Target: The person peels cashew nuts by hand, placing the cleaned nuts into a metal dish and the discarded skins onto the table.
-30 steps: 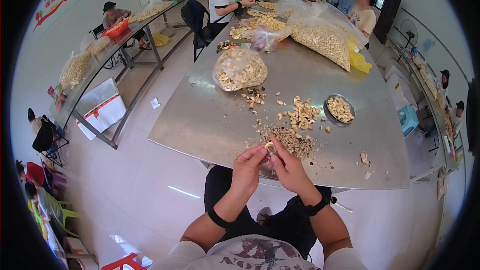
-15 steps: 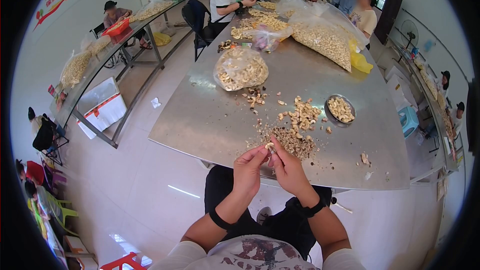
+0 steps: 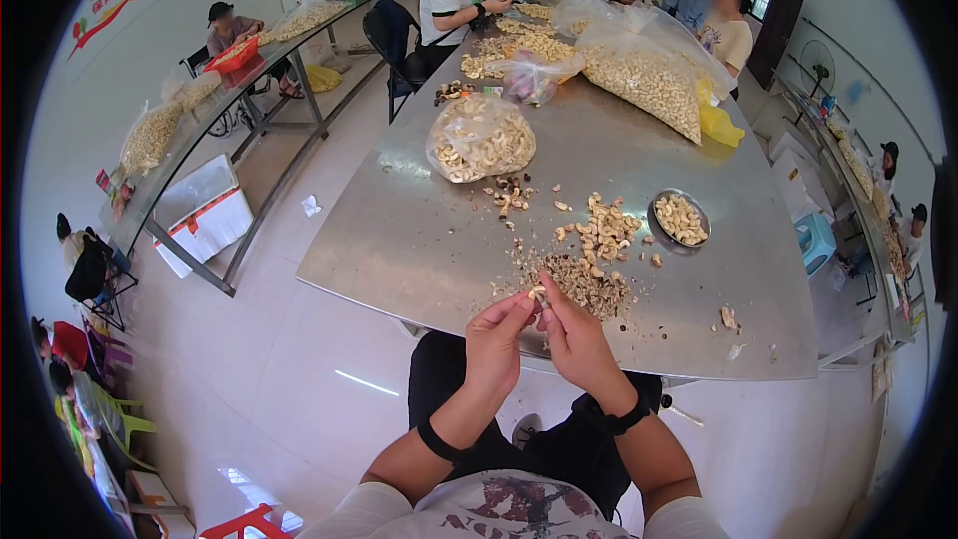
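A pale curved cashew nut [image 3: 538, 291] is pinched between the fingertips of my left hand [image 3: 493, 344], just over the near table edge. My right hand [image 3: 582, 344] meets it from the other side, thumb and forefinger closed together at the nut. Whether a small tool sits in those right fingers is hidden. Just beyond my hands lies a heap of brown skin flakes and crumbs [image 3: 589, 287]. Behind that heap are loose cashews [image 3: 606, 230] in a pile, and to their right stands a round metal bowl [image 3: 705, 212] with cashews in it.
The steel table [image 3: 399, 240] also bears a clear bag of cashews [image 3: 481, 140] and a larger bag [image 3: 644, 80] farther back. Several people work around the far end. On the left, a side table [image 3: 249, 85] holds more cashews, with a white foam box [image 3: 205, 215] below.
Almost nothing differs. Both hands stay at the cashew, with only a very slight shift of the fingers and nut.
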`<state>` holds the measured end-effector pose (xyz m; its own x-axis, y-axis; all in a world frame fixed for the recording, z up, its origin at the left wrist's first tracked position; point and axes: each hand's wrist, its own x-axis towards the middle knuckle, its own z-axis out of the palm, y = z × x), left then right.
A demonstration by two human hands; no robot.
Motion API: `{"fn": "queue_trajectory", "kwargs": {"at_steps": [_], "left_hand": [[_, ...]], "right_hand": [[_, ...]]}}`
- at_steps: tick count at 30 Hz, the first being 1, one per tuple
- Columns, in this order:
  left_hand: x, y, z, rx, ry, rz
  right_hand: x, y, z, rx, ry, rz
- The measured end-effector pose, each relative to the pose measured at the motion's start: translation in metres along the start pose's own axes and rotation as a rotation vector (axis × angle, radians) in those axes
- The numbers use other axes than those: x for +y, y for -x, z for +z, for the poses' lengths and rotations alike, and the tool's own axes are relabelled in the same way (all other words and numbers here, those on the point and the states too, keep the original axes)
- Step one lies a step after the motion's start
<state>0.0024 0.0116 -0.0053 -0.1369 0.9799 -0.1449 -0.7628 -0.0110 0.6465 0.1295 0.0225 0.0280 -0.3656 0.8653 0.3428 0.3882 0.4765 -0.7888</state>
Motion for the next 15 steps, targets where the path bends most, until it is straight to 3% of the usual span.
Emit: {"fn": "queue_trajectory", "kwargs": {"at_steps": [3,11,15], "left_hand": [[0.005,0.0,-0.001,-0.031,0.001,-0.008],[0.024,-0.009,-0.009,-0.142,-0.082,-0.272],[0.018,-0.007,-0.005,-0.079,-0.067,-0.256]], "right_hand": [[0.002,0.0,-0.007,-0.024,0.069,-0.03],[0.0,-0.002,-0.025,-0.206,0.119,-0.009],[0.002,0.0,-0.018,-0.109,0.051,-0.001]]}}
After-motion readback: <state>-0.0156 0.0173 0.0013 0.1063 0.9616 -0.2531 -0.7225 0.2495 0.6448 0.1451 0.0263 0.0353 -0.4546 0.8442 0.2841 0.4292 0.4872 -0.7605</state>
